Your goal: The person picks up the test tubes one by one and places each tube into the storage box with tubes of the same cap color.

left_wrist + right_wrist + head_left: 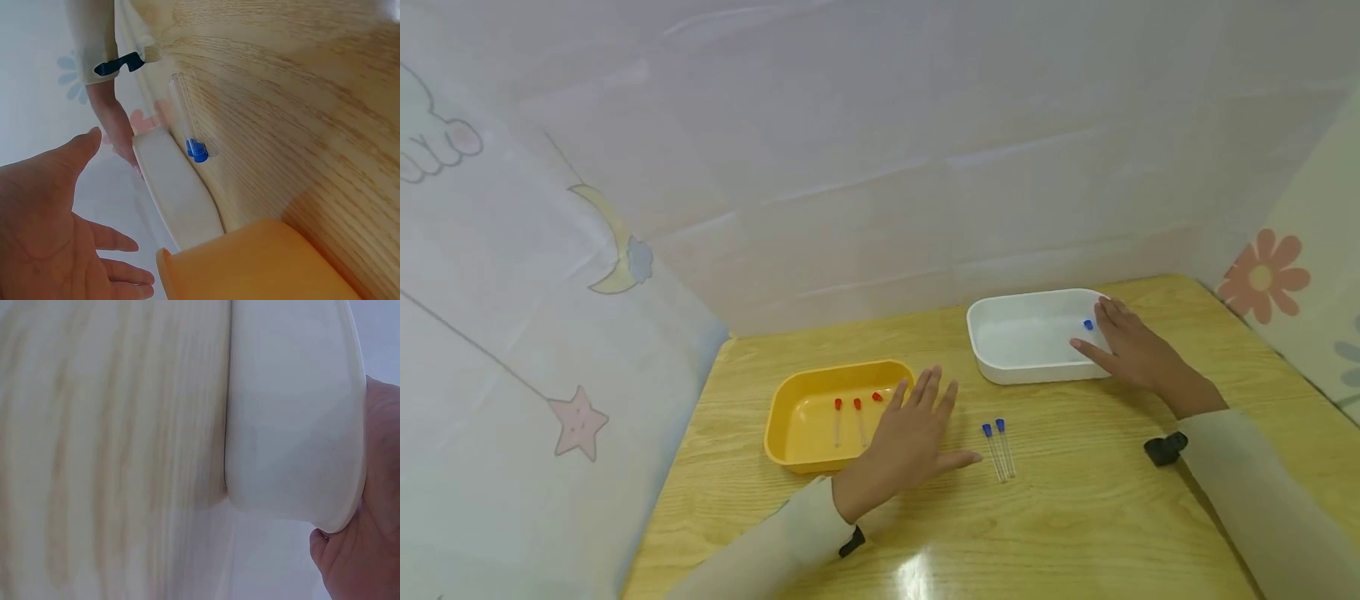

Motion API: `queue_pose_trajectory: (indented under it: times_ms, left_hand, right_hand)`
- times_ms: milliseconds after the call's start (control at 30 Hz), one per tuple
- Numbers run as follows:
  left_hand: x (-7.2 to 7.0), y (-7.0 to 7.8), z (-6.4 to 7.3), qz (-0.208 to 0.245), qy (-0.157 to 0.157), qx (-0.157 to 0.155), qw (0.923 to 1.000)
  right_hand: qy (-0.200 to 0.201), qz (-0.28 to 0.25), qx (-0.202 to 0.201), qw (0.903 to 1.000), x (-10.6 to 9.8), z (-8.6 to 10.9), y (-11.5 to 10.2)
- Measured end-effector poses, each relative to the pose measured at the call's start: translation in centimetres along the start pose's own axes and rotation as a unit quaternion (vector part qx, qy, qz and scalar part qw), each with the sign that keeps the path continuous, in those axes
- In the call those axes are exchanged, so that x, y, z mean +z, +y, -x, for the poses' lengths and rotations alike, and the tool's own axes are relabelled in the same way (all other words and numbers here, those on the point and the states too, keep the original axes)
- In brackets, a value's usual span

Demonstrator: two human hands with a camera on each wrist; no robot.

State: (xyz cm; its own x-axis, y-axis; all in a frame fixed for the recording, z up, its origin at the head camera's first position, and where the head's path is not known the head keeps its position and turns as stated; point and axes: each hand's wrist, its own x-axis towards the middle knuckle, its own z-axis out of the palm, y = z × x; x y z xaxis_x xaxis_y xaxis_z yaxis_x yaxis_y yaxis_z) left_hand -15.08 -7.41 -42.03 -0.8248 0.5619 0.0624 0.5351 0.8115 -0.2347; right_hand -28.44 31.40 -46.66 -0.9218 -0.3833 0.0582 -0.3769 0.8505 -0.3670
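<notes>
- Left hand spread flat with straight fingers, holding nothing, hovering over or resting at the right rim of the yellow tray; seen from the left wrist view as an open palm beside the tray's orange-yellow corner.
- Right hand likewise wide, fingers extended over the right end of the white tray, apparently just above or touching a blue-capped tube lying inside; cannot tell whether the fingertips actually contact it.
- From the right wrist view, only the edge of that hand showing past the white tray's outer wall, so likely steadying or reaching over that end.
- Three red-capped tubes lying side by side in the yellow tray, caps toward the far wall; looks like sorting by cap colour, red in yellow, blue in white.
- Two more blue-capped tubes lying parallel on the bare counter between the two hands, just beside the left thumb and apart from both trays; one blue cap visible close to the white tray in the left wrist view.
- Each tray set on its own hand's side, within easy reach.
- Pale sheets with moon, star and flower prints screening the counter on three sides.
</notes>
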Motion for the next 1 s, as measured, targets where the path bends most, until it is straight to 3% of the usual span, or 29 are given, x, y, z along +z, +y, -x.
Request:
queue_pose_trajectory:
  times_ms: [367, 633, 1000]
  left_hand:
    - [-0.1, 0.4, -0.4, -0.030, 0.002, 0.016, 0.9994]
    - [0.0, 0.9, -1.3, -0.026, -0.013, 0.031, 0.9991]
    - [0.1, 2.0, -1.7, -0.051, -0.016, 0.045, 0.9976]
  right_hand:
    - [0.008, -0.002, -0.010, 0.9999, -0.3, -0.2, -0.2]
    - [0.010, -0.009, -0.015, 0.9998, -0.6, 0.3, -0.3]
    - [-0.007, -0.015, -0.008, 0.9998, -0.2, 0.2, 0.3]
